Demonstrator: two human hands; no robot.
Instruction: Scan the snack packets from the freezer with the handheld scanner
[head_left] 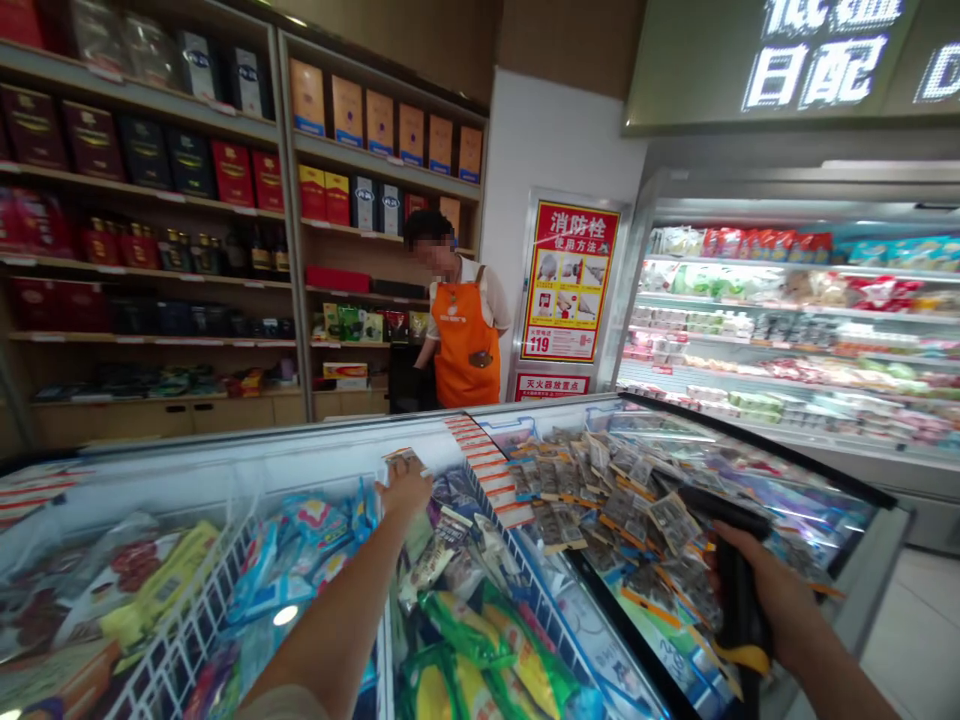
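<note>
My left hand (406,485) reaches far into an open chest freezer (315,450) and is closed on a small packet (401,458) near the far rim. Below my forearm lie blue, yellow and green frozen food bags (480,630). My right hand (772,600) hovers over the freezer's closed glass lid (750,490) on the right, wrapped around the black handle of a handheld scanner (731,565) with a yellow strap. Under that lid are many small dark packets (600,480).
A white wire divider (195,620) splits the freezer on the left. A person in an orange apron (465,335) stands behind the freezer by wooden shelves of boxes (225,170). A refrigerated display case (787,320) runs along the right, with tiled floor (930,640) beside it.
</note>
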